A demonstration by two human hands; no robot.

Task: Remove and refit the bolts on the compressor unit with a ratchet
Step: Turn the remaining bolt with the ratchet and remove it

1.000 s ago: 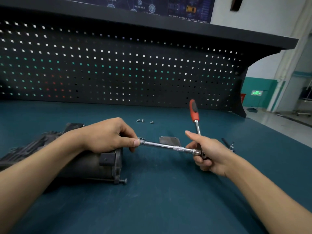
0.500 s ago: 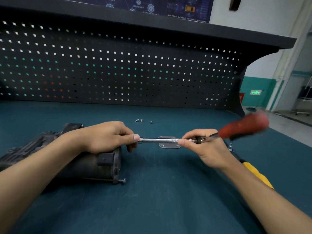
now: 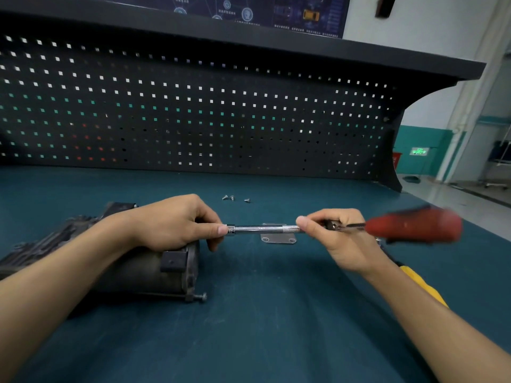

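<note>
Your left hand [image 3: 171,225] pinches the chrome extension bar [image 3: 260,229], steadying its socket at the dark grey compressor unit [image 3: 143,269], left on the counter [image 3: 276,313]; your right hand [image 3: 340,239] grips the red-handled ratchet [image 3: 412,226].

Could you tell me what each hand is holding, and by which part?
Left hand pinches the socket end of the extension bar; right hand grips its knurled end, where the ratchet joins.

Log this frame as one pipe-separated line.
left hand: pinches extension bar | right hand: grips ratchet | red handle: blurred | compressor: on bench | bolts: three loose behind
</note>
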